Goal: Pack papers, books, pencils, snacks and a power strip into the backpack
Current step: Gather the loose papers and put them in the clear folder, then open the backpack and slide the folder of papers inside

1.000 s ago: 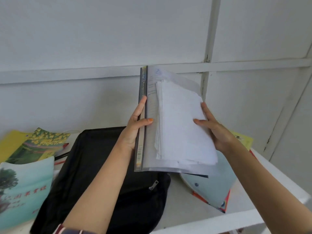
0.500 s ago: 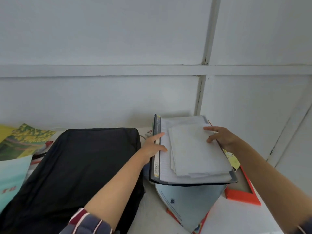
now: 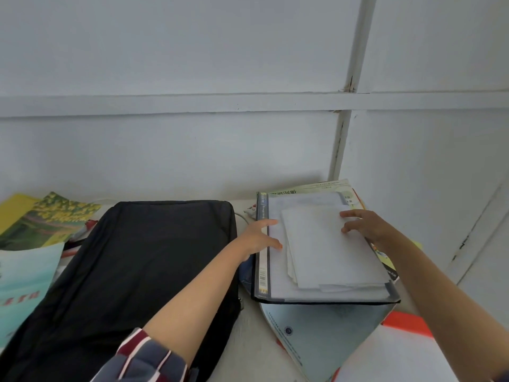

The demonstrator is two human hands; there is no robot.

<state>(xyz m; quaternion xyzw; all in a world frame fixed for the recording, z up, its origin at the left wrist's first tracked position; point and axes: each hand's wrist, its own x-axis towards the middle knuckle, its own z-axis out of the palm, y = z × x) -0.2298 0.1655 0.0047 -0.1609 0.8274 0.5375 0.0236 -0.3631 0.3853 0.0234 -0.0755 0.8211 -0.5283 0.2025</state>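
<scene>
Left grip [image 3: 260, 235] lies flat-fingered on the folder [image 3: 275, 285]; right grip [image 3: 363, 226] presses loose papers [image 3: 330, 252] with spread fingertips, beside the backpack [image 3: 137, 257]

Materials, desk surface

Backpack [image 3: 132, 266]: matt black cloth. Loose sheets [image 3: 330, 252]: matt white paper. Folder [image 3: 275, 271] beneath: glossy clear plastic. Book covers [image 3: 49, 219]: glossy printed paper. Wall [image 3: 192, 51]: matt paint, chipped seams.

head camera, looking forward and down, close over table [image 3: 248, 340]
</scene>
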